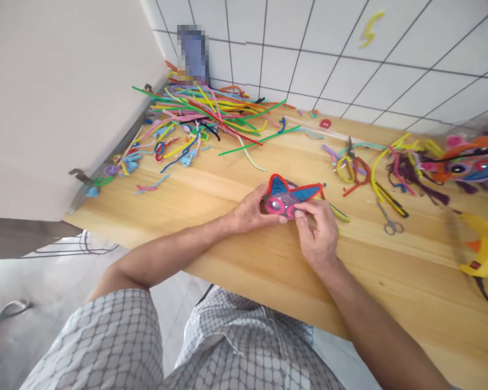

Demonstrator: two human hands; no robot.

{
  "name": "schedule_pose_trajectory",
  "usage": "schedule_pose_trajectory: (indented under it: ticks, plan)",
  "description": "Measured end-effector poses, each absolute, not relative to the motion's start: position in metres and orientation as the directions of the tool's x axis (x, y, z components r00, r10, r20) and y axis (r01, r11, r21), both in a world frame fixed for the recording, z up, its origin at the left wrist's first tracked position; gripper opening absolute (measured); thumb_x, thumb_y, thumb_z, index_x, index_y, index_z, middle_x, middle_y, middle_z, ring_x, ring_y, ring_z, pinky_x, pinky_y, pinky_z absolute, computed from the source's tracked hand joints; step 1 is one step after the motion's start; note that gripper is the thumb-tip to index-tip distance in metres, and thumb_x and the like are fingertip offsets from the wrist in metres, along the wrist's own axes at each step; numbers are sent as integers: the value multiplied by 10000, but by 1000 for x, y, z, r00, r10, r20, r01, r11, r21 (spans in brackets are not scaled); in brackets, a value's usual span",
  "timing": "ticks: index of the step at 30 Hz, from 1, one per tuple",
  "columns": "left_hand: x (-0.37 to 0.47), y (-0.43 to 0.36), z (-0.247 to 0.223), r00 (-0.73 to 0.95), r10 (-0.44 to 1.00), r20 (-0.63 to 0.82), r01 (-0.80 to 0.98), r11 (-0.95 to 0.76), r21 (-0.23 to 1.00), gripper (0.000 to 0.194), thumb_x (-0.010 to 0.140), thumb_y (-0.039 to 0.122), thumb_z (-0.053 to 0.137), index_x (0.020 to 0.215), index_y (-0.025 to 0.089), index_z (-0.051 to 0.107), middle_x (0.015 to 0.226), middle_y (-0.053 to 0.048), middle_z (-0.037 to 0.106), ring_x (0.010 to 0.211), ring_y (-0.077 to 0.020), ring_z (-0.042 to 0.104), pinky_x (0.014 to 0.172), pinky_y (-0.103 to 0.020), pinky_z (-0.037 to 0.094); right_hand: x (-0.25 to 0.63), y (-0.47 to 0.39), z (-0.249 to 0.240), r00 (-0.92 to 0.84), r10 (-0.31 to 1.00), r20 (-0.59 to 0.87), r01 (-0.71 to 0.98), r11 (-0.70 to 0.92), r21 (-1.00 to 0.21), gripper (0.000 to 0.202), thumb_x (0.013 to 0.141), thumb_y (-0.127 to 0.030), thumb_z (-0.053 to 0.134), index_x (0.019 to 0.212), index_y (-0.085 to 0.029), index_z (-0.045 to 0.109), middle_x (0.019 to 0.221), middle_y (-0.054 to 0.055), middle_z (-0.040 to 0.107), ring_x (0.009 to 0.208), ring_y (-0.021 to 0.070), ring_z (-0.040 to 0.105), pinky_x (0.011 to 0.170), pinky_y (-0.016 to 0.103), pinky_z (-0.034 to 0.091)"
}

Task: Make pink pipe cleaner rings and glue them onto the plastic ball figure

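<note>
Between my two hands, over the wooden table, is a small pipe-cleaner animal head (283,200) with blue pointed ears edged in red and pink rings around its eyes. My left hand (252,210) grips it from the left, the thumb along its lower edge. At its right side, the thumb and forefinger of my right hand (319,230) pinch close to the right pink ring. Part of the head lies behind my fingers. A yellowish pipe cleaner (340,214) lies just beyond my right hand.
Loose pipe cleaners (211,111) are heaped at the back left by a blurred phone (194,57). To the right lie yellow-and-red-handled scissors (352,165), small scissors (390,221), a black-and-yellow cutter (392,199), a yellow glue gun (485,244) and a colourful furry piece (463,162). A tiled wall (284,49) stands behind.
</note>
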State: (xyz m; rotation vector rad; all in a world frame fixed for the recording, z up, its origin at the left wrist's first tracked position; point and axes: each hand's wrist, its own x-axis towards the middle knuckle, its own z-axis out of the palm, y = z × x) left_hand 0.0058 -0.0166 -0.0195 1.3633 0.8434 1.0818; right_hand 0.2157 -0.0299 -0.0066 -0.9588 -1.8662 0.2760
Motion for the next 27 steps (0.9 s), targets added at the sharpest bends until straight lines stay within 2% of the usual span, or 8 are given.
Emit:
schedule_pose_trajectory:
  ticks: [8,14,21,27]
  plan:
    - [4,-15,-20,292,950,114,-94,-90,991,928,737,625,993,1471,190,630,1422,-170,749,1271,-352,763,1095,-483,642,216,-28,-9,-133,820,557,457,549,-700,135,1066,-362,665,1161,-271,692,982,56,714,891,242,697,816,431,617]
    - [3,-14,-21,291,950,111,-79,-92,993,936,738,587,1001,1480,170,611,1469,-187,729,1289,-340,754,1113,-484,635,217,-26,-6,-177,815,551,453,565,-690,53,1056,-308,660,1079,-265,681,972,50,722,877,228,689,791,406,604]
    - [4,-14,-19,314,941,123,-72,-105,992,934,753,624,979,1483,176,605,1445,-178,737,1278,-340,756,1098,-474,638,217,-27,-9,-191,783,592,452,605,-655,104,1063,-288,656,1153,-279,705,990,44,713,888,227,691,806,417,603]
    - [4,-14,-16,317,937,145,-65,-132,989,911,768,637,965,1473,183,611,1488,-181,713,1323,-356,737,1124,-480,624,218,-27,-7,-188,800,570,453,586,-672,72,1062,-304,662,1105,-290,718,1014,49,730,901,233,698,809,423,604]
